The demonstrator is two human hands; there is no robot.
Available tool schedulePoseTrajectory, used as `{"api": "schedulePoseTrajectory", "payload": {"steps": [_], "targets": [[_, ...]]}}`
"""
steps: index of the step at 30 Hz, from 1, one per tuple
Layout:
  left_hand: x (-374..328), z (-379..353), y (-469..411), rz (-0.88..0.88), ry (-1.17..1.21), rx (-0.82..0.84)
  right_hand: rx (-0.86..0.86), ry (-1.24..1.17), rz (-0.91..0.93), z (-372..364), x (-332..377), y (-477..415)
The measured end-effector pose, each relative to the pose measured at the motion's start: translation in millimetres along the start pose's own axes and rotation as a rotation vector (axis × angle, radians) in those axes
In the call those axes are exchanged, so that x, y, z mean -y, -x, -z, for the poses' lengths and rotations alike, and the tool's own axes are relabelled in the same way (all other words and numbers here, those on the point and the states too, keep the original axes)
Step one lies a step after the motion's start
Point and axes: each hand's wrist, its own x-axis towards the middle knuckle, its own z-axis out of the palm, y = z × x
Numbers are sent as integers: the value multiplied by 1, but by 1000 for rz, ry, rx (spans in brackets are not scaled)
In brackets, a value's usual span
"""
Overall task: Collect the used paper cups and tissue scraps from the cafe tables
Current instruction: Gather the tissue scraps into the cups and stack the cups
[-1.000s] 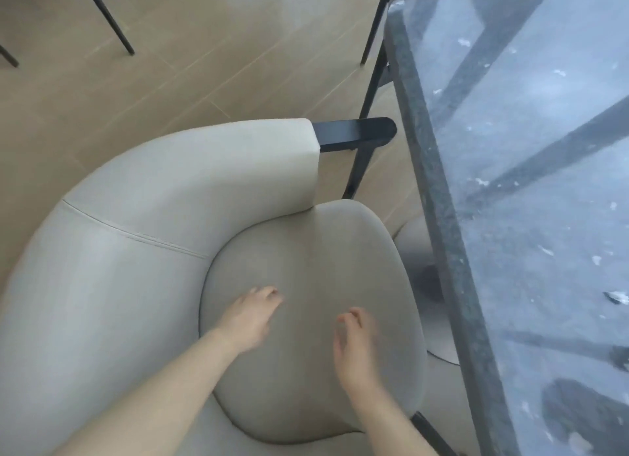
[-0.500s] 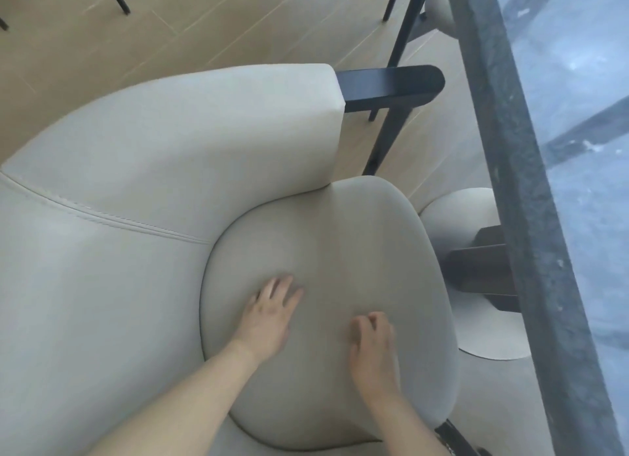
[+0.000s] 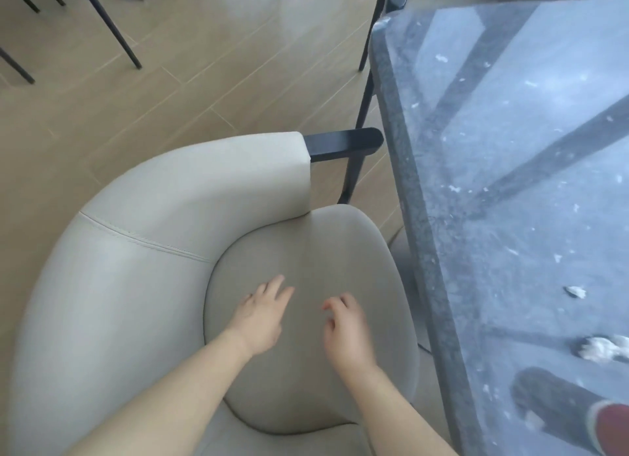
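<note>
Cream upholstered armchair (image 3: 170, 217): curved backrest with one stitched seam, and a round seat cushion (image 3: 306, 244) in a greyer tone. Its black armrest (image 3: 343, 142) projects to the right and ends just beside the edge of a dark grey, stone-look table (image 3: 401, 169) (glossy top, carrying blurred reflections of dark bars). The floor (image 3: 204, 64) beyond the armchair is pale wood-effect planking laid diagonally, with a soft sheen of light. Thin black furniture legs (image 3: 112, 26) stand well beyond the armchair's backrest.

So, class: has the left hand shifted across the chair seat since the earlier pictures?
No: the left hand stays over the left half of the seat cushion, beside the backrest.
</note>
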Motion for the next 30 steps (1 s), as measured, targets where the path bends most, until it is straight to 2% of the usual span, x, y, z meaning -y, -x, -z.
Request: {"api": "schedulePoseTrajectory", "payload": {"steps": [9, 15, 20, 25, 30], "targets": [[-65, 99, 87, -41, 117, -274, -103, -63, 187, 109, 64, 59], [-152, 150, 155, -237, 346, -407, -277, -154, 315, 209, 66, 125], [-257, 165, 185, -342, 378, -474, -415, -201, 301, 289, 23, 190], [-353, 163, 192, -435, 356, -447, -537, -241, 222, 340, -38, 250], [-429, 143, 187, -508, 161, -391, -570, -163, 84, 360, -108, 284]]}}
